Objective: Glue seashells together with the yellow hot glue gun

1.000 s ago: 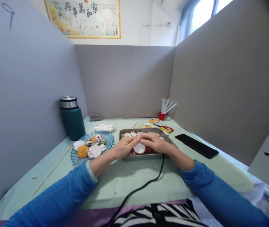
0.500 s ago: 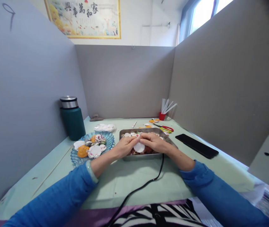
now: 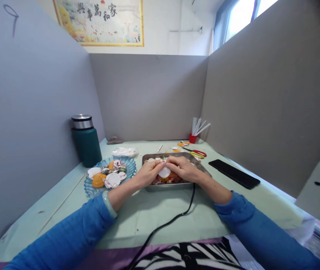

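Between my two hands is a small round white disc (image 3: 164, 172), held above a metal tray (image 3: 165, 186). My left hand (image 3: 150, 173) pinches its left side, fingers closed and partly hidden. From the other side my right hand (image 3: 182, 168) grips it, with the fingertips of both hands nearly meeting at its top edge. Inside the tray lie many small pieces in white, orange and red, largely covered by my hands. At the left, a blue scalloped glass plate (image 3: 89, 188) holds several white and orange round pieces (image 3: 112, 180).
A green flask (image 3: 86, 144) stands at the left partition. Beyond the tray are red-and-yellow scissors (image 3: 197, 153) and a red cup (image 3: 193, 138) of white strips. A black phone (image 3: 233, 174) lies at the right. A black cable (image 3: 171, 222) crosses the table's front.
The white disc has tilted or shifted slightly up between my fingers, and more orange and red pieces show beneath it. My arms have barely moved.
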A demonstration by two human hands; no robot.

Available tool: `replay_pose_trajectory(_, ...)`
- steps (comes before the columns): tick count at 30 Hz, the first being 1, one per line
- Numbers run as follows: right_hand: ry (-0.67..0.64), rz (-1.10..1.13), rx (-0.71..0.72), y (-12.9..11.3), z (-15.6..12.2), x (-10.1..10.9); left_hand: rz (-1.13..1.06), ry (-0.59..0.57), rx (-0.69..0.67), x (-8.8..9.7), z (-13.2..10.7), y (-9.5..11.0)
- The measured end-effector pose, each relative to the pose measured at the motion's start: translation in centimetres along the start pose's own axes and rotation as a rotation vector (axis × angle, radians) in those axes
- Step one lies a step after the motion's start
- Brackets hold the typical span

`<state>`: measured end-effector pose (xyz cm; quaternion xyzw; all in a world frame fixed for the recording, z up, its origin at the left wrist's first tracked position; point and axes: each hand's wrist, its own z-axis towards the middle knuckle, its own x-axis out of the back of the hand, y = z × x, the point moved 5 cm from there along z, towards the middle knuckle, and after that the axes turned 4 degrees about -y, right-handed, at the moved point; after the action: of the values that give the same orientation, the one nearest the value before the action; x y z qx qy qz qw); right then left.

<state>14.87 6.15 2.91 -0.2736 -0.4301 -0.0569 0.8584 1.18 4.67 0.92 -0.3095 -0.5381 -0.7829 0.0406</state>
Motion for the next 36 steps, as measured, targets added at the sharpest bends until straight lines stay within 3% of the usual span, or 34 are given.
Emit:
replay_pose_trajectory(15,-0.035,-0.017,0.072,-0.7,0.0,-0.2,0.056,-0.053,-0.027,-0.1,-0.1,0.3)
replay_pose_trajectory(24,-0.043,-0.004,0.066,-0.9,-0.1,-0.1,0.111,0.001,-0.039,0.1,-0.1,0.8)
replay_pose_trajectory(36,0.057,0.030,-0.012,0.3,0.0,0.3,0.085,-0.029,-0.019,-0.1,0.0,-0.5)
